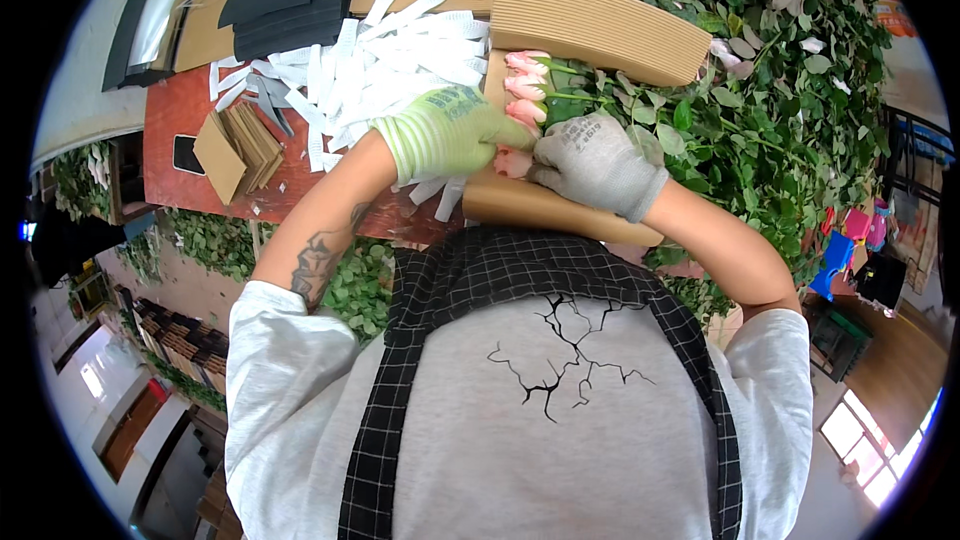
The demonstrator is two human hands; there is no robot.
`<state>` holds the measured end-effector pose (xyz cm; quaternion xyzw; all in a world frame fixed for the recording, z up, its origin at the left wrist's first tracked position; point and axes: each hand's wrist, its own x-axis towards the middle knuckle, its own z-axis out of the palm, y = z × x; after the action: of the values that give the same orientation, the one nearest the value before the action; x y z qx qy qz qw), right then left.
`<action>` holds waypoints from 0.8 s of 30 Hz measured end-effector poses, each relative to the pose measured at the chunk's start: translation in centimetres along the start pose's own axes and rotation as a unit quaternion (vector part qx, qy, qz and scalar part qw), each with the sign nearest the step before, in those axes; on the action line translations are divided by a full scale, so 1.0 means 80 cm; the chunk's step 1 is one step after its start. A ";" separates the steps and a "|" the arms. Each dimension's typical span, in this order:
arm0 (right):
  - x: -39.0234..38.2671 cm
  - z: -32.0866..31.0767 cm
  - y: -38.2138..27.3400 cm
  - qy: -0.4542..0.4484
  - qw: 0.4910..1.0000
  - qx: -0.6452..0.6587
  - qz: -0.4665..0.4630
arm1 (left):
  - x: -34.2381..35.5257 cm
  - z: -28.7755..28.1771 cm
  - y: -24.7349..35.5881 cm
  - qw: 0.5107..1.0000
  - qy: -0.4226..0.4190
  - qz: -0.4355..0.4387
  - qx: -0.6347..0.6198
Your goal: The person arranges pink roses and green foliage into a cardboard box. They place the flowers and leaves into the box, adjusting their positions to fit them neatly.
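Bench work on cut roses, early stage by the look of it: four pink rose heads show in a short column, one below another, on brown corrugated cardboard, heads toward the person's left, stems running right. Lowest head sits just under the gloved fingers; more may be hidden there. Cardboard's ribbed upper part lies beyond the row, its smooth lower flap nearest the body; not closed over the flowers, so wrapping judged not yet done. Plenty left, I'd say: a broad heap of leafy rose stems fills the right side, a few pale heads among the leaves, and a loose pile of white sleeves lies on the red table to the left. Left hand, green-striped glove, comes in from the left, palm down, fingers narrowed and pointing right into the row; tips at the blooms, whether pinching one cannot be told. Right hand, grey glove, curled, knuckles up, meets it from the right beside the lower heads; its grip is hidden. Both elbows bent outward, forearms angled in, fingertips nearly meeting over the row.
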<state>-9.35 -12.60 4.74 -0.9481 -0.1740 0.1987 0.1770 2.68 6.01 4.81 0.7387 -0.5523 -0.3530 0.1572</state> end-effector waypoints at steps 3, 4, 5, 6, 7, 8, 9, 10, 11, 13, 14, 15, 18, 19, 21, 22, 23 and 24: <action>0.001 0.001 -0.006 0.051 0.999 0.017 -0.003 | -0.003 -0.004 0.024 0.998 -0.049 -0.032 0.036; 0.000 -0.001 -0.001 0.026 0.999 0.035 -0.015 | -0.004 -0.005 0.032 0.996 -0.068 -0.048 0.038; -0.001 -0.005 0.007 0.001 0.998 0.051 -0.031 | -0.007 -0.005 0.037 0.993 -0.085 -0.067 0.040; -0.003 -0.010 0.016 -0.024 0.996 0.066 -0.047 | -0.014 -0.002 0.040 0.996 -0.067 -0.052 0.031; -0.008 -0.013 0.020 0.026 0.993 0.095 -0.058 | -0.022 0.002 0.041 0.998 -0.048 -0.037 0.023; -0.009 -0.017 0.017 0.044 0.998 0.036 -0.013 | -0.029 0.008 0.044 0.999 -0.032 -0.024 0.012; -0.009 -0.023 0.013 0.062 0.997 -0.024 0.032 | -0.032 0.010 0.049 0.999 -0.035 -0.033 0.022; -0.007 -0.027 0.012 0.081 0.990 -0.084 0.075 | -0.034 0.013 0.048 0.999 -0.023 -0.031 0.023; -0.005 -0.020 0.012 0.092 0.985 -0.113 0.093 | -0.036 0.018 0.048 0.999 -0.012 -0.026 0.026; 0.004 -0.003 0.023 0.090 0.981 -0.155 0.079 | -0.038 0.021 0.044 0.999 -0.001 -0.021 0.027; 0.009 0.004 0.026 0.087 0.978 -0.174 0.071 | -0.039 0.024 0.042 1.000 -0.002 -0.023 0.019; 0.012 0.008 0.025 0.075 0.983 -0.147 0.076 | -0.040 0.025 0.041 1.000 -0.003 -0.025 0.013; 0.018 0.014 0.032 0.125 0.978 -0.168 0.022 | -0.037 0.015 0.044 0.997 -0.057 -0.054 -0.024; 0.017 0.014 0.031 0.124 0.977 -0.175 0.017 | -0.036 0.019 0.042 0.999 -0.031 -0.035 -0.020; 0.015 0.011 0.025 0.126 0.974 -0.186 0.008 | -0.038 0.032 0.032 1.000 0.022 0.004 -0.008; 0.013 0.009 0.028 0.143 0.974 -0.175 0.002 | -0.039 0.033 0.026 0.997 0.065 0.016 -0.031; 0.009 0.008 0.032 0.163 0.973 -0.164 0.001 | -0.039 0.029 0.016 0.993 0.105 0.032 -0.050; 0.007 0.009 0.033 0.182 0.972 -0.149 -0.002 | -0.041 0.027 0.003 0.986 0.142 0.044 -0.071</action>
<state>-8.49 -14.50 2.90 -0.9838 -0.1680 -0.0059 0.0626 0.56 9.30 4.57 0.7434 -0.5295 -0.2759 0.3016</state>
